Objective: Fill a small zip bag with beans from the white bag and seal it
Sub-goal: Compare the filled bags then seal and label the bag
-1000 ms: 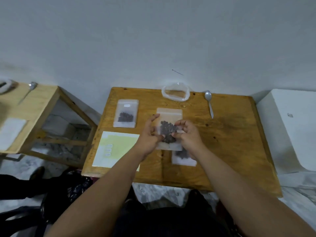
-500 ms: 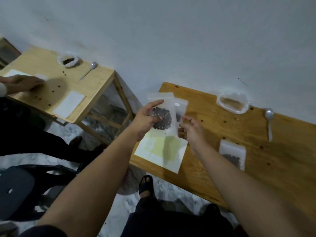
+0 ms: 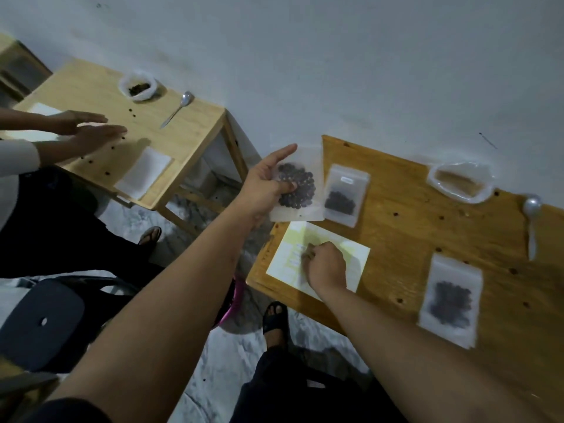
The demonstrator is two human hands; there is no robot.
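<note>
Now the left hand (image 3: 265, 184) alone pinches the filled zip bag (image 3: 300, 184); the right hand (image 3: 325, 265), fingers curled, has shifted to the yellow sheet (image 3: 354, 250), possibly gripping a label.

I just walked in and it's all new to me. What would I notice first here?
Probably the left hand, holding up a small zip bag full of dark beans over the table's left edge. Just below, the right hand rests curled on a yellow-and-white sheet, and two more filled bags lie flat on the wooden table.
</note>
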